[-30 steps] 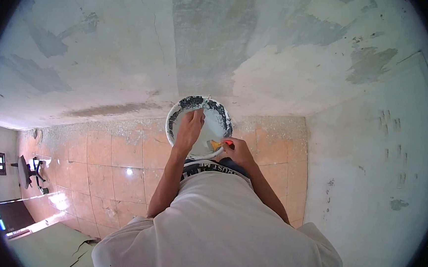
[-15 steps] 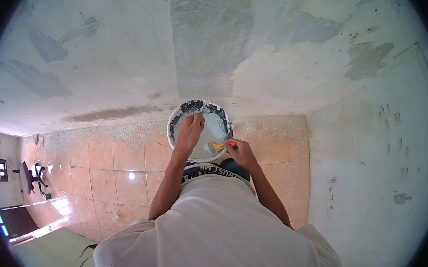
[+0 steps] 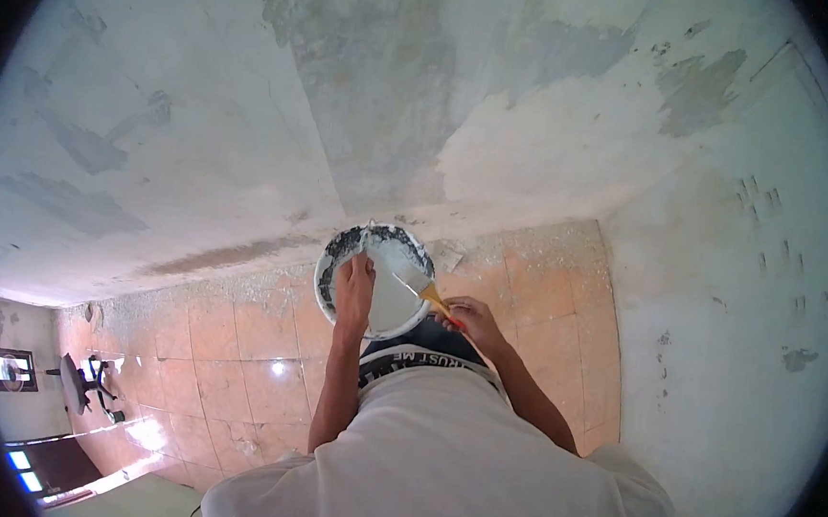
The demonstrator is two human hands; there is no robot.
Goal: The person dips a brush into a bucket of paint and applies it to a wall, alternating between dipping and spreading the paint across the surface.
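Observation:
My left hand (image 3: 355, 288) grips the rim of a round white bucket (image 3: 332, 274) that is smeared with dark crust inside and holds pale putty. My right hand (image 3: 476, 322) is closed on a putty knife (image 3: 428, 296) with an orange and red handle. Its blade slants up and left into the bucket, coated in white putty. Both hands are held in front of my white shirt, above the tiled floor.
A patched grey and white wall (image 3: 396, 104) fills the top of the view and meets another wall (image 3: 745, 330) in a corner at the right. Orange floor tiles (image 3: 245, 343) speckled with plaster lie below. A chair (image 3: 88, 385) stands far left.
The view has shifted, so the bucket sits lower and more to the left. My right hand has drawn the putty knife up, its blade now angled higher inside the bucket.

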